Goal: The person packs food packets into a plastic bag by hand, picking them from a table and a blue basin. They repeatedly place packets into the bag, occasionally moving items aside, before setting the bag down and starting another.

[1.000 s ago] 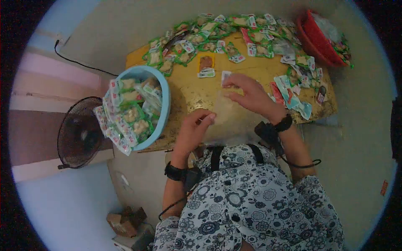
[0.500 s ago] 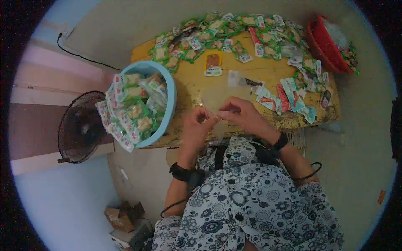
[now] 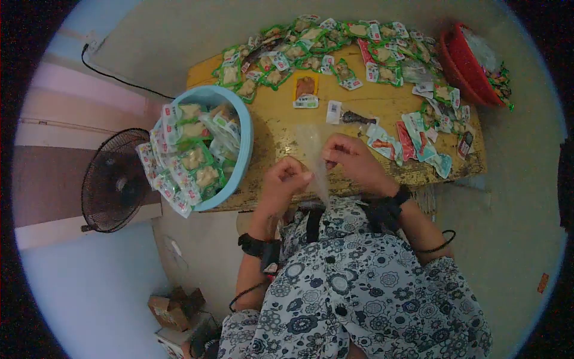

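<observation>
One clear bag (image 3: 318, 163) between left hand (image 3: 284, 179) and right hand (image 3: 354, 161), fingers curled, grip unclear; uneven tugging might tear it

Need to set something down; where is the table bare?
Table: bare between blue tub, yellow packet and left hand, and behind the black packet. Green packets crowd the back; teal packets and others, the right.

A scuffed yellow table (image 3: 276, 128) stands beside a plain grey wall (image 3: 173, 42).
</observation>
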`<action>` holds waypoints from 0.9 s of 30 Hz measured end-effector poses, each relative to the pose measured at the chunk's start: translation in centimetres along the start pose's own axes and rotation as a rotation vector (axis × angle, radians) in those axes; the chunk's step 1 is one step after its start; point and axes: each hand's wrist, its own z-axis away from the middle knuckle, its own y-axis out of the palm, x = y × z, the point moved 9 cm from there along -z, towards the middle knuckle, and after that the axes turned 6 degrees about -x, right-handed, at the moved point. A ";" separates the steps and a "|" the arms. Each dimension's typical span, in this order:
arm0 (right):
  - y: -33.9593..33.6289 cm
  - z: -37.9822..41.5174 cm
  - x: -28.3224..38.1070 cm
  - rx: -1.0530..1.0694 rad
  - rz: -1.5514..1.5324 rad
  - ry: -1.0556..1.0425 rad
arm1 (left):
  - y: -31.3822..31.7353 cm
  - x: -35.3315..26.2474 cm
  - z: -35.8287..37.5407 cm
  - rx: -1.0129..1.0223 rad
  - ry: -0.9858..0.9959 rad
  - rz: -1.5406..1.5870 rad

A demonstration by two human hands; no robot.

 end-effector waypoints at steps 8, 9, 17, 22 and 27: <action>0.0 0.5 0.7 0.074 0.033 -0.078 | -0.1 -0.8 0.6 -0.099 -0.052 -0.025; 0.3 0.4 0.6 0.077 0.142 -0.109 | 0.4 -0.8 0.7 -0.096 -0.076 -0.058; 0.4 0.4 0.1 -0.100 0.202 -0.116 | -1.2 -1.1 0.4 -0.238 0.005 -0.183; 2.0 0.6 0.3 0.058 0.158 0.022 | -1.0 -1.8 0.6 -0.334 0.003 -0.217; 4.2 0.6 1.7 0.217 0.225 -0.057 | -1.3 -0.7 0.2 -0.377 0.077 -0.209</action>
